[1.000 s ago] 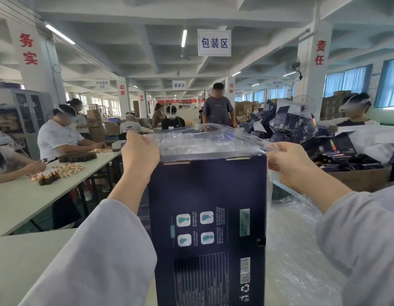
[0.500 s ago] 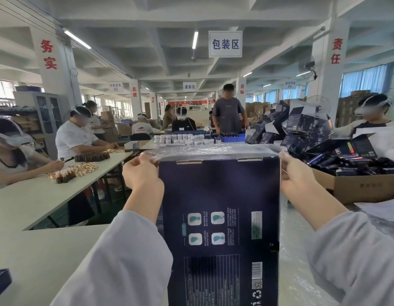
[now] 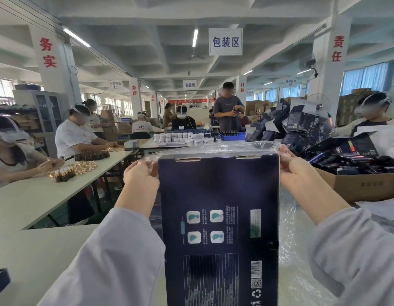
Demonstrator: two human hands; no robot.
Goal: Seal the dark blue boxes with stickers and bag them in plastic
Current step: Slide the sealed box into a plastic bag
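Observation:
A tall dark blue box stands upright in front of me, its printed back face toward me. A clear plastic bag lies over its top edge. My left hand pinches the bag's edge at the box's upper left corner. My right hand pinches the bag at the upper right corner. Both hands are level with the box top, one on each side.
A cardboard carton with dark blue boxes and tubes stands at the right. Bubble wrap covers the table to the right of the box. Other people work at a long table with small bottles on the left. White jars stand beyond.
The bag's bulging top has come down flat onto the box top. Both hands have moved lower with the bag edge, from above the box corners to beside them.

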